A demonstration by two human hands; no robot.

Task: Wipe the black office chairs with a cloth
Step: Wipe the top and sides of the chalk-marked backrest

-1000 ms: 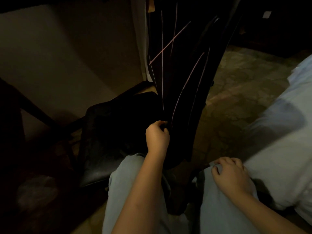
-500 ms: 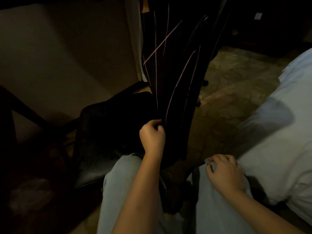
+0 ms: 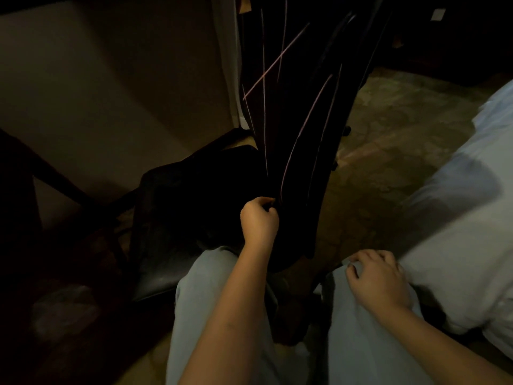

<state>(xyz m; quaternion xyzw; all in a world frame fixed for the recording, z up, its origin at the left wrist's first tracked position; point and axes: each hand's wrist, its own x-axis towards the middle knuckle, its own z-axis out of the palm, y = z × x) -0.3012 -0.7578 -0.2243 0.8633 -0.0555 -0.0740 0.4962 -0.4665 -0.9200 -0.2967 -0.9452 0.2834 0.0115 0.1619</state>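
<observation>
Chair back [image 3: 294, 151] blocks ahead (seat [image 3: 177, 223] left); floor [image 3: 388, 168] right open.

chair back [image 3: 291, 107] cut off at the top; left hand's [image 3: 259, 222] contents lost in darkness.

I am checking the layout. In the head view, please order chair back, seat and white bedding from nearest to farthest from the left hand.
From the left hand:
1. chair back: at its fingertips, just ahead.
2. seat: close, to its left.
3. white bedding: far to the right.
</observation>
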